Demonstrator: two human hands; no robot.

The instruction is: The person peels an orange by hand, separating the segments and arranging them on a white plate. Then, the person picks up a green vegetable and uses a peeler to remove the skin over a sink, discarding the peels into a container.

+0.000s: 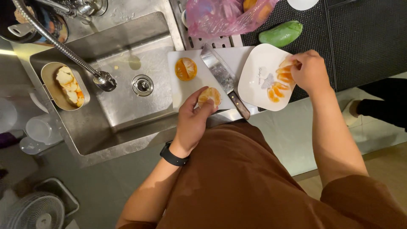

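Our left hand [191, 123] grips a peeled orange [209, 96], fingers curled around its lower side, holding it over the near edge of the white cutting board [193, 91]. A black watch [172, 155] sits on that wrist. Our right hand [310, 71] reaches across to the white plate [254, 74], fingertips pinched on an orange segment [288, 63] at the plate's far right edge. More orange segments [277, 87] lie in a loose row on the plate just below that hand.

On the cutting board, farther from us, an orange half [185, 69] rests cut side up. A cleaver [222, 76] lies diagonally between the orange half and the plate, its wooden handle pointing toward us and its blade partly over the board.

To the left is the steel sink [123, 106] with its drain [142, 85] in the middle and a flexible faucet [63, 48] hanging over it. A metal tray [50, 80] holding peel scraps [68, 85] sits at the sink's left side.

Beyond the plate, a green mango [281, 34] lies on a black mat [364, 38], and a pink plastic bag [224, 17] with fruit inside sits beside it. A small fan [36, 212] stands on the floor at lower left.
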